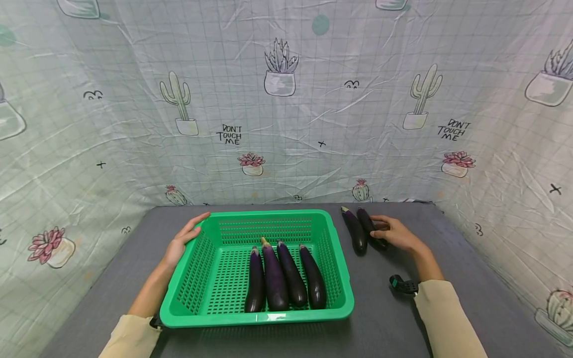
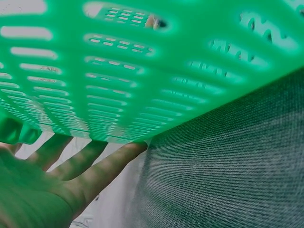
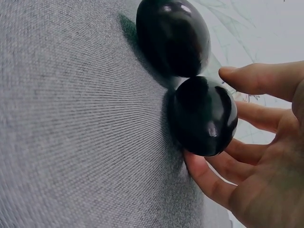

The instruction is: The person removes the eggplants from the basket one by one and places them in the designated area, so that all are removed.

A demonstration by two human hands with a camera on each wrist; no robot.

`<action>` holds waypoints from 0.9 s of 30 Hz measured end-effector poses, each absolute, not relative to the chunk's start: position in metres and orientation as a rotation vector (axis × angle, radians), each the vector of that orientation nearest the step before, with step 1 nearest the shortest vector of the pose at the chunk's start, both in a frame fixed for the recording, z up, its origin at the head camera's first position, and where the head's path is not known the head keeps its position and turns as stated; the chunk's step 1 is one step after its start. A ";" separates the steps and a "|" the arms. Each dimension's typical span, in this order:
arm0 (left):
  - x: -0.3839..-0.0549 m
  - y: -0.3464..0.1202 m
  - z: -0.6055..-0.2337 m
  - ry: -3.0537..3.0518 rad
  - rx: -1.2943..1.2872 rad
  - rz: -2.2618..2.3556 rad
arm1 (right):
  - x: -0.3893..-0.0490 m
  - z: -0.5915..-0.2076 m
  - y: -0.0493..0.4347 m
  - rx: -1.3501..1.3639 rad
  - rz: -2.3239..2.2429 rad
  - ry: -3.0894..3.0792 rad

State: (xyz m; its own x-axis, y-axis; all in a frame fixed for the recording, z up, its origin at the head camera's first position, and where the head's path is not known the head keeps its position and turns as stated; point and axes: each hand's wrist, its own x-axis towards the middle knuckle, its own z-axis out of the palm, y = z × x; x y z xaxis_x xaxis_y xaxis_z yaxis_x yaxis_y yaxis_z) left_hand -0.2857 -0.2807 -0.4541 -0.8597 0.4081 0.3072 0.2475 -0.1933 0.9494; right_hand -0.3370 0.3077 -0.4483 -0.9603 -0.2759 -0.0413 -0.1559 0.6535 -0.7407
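Right grip (image 1: 394, 232): my fingers bend round an eggplant (image 1: 364, 219) from above, thumb towards its left side; how firmly, I cannot tell.
Neighbouring eggplant (image 1: 355, 233): just left of that grip, touching or nearly touching the first, probably leaving my thumb little room.
Basket (image 1: 268, 214): farther left, with four eggplants (image 1: 275, 278) inside, stems pointing away from me.
Left grip (image 1: 182, 242): straight fingers against the basket's left side, likely steadying it.
Tabletop (image 1: 371, 303): beneath both grips, bearing basket and loose pair.

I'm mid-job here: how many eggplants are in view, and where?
6: four eggplants in the basket, side by side; two on the table to its right, the outer one at the right hand. None appears hidden.
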 end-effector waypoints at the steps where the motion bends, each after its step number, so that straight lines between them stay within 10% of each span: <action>1: -0.286 -0.281 -0.454 1.916 0.787 2.210 | -0.337 -0.449 0.309 -0.362 -1.195 2.717; 27: -0.286 -0.280 -0.455 2.085 0.753 2.142 | -0.314 -0.402 0.298 -0.384 -1.374 2.852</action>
